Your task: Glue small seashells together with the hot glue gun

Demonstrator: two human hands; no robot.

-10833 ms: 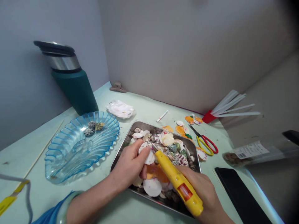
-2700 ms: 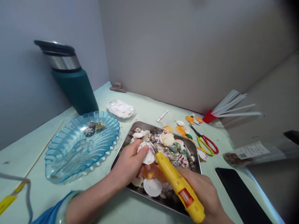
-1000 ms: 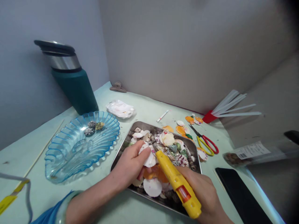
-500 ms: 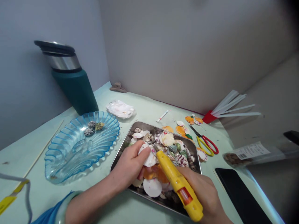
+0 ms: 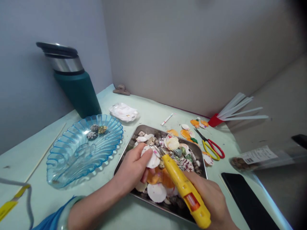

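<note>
In the middle of the head view my left hand (image 5: 134,164) pinches a white scallop shell (image 5: 153,159) between thumb and fingers, above the metal tray. My right hand (image 5: 208,195) is wrapped around a yellow hot glue gun (image 5: 183,183), a reddish window in its body. The gun's metal nozzle points away from me and lies close to the shell's right edge; whether they touch I cannot tell. Beneath both hands, the metal tray (image 5: 125,156) holds many mixed shells, including a white one (image 5: 156,192) near the front and orange ones partly hidden.
A blue scalloped glass dish (image 5: 72,159) with a few speckled shells lies left, before a green bottle (image 5: 74,89). To the right are scissors (image 5: 211,147), a red cup (image 5: 214,120) of glue sticks, a black phone-like slab (image 5: 247,198) and a plastic bag (image 5: 259,158).
My left hand has drawn the white shell slightly left, away from the glue gun's nozzle. The glue gun has shifted slightly right. Both stay held.
</note>
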